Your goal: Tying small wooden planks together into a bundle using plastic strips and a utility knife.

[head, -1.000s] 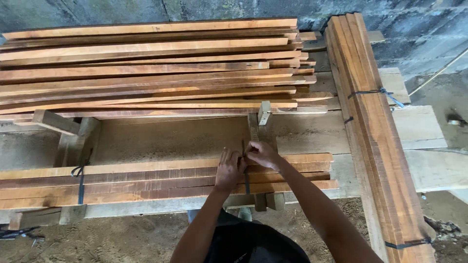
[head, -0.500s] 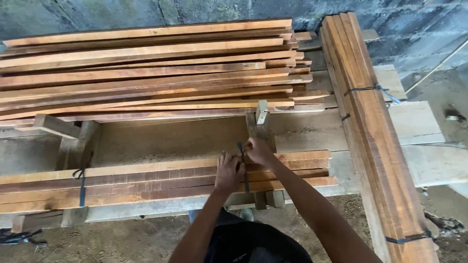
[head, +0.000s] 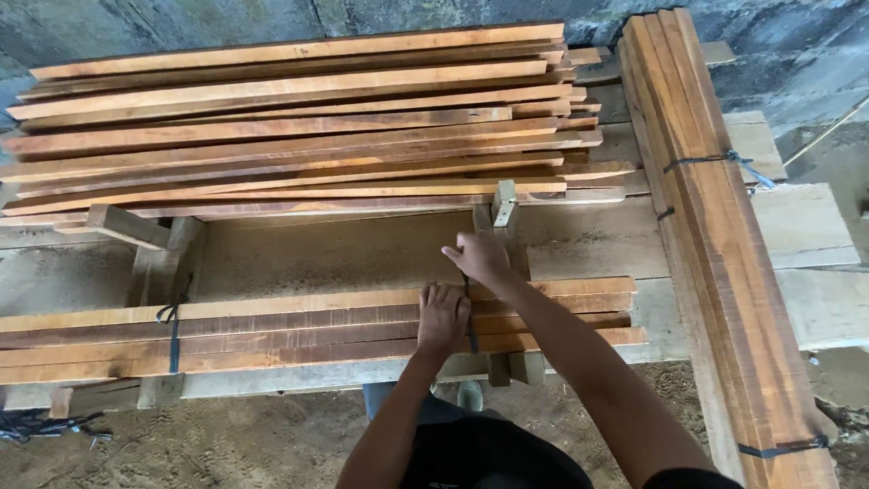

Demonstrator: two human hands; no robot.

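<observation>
1. as we look down from the head camera, our left hand [head: 442, 317] lies flat on the near bundle of slats [head: 317, 328], fingers together and pressing down, gripping nothing that we can see.
2. our right hand [head: 480, 256] is closed around the dark strap [head: 470, 326] that crosses the bundle just right of the left fingertips; the fingers are curled tight, the strap running up from the wood into the fist.
3. the bundle lies directly beneath both hands, across the workbench [head: 362, 254], and runs far out to the left of the fingers, where a second dark tie [head: 172, 335] already wraps it.
4. beyond the fingertips lies a bare stretch of bench, then a loose stack of long boards [head: 290, 127]; well off to the right of the right hand lies a tied bundle of planks [head: 715, 244], set crosswise.
5. we judge the slats stiff, hard and fairly heavy as a group, yet free to slide on one another until bound; their sawn edges may be rough or splintery.
6. the strap looks thin, flexible and light. we judge it best held close to the wood, with the flat palm holding the slats level just beside it.
</observation>
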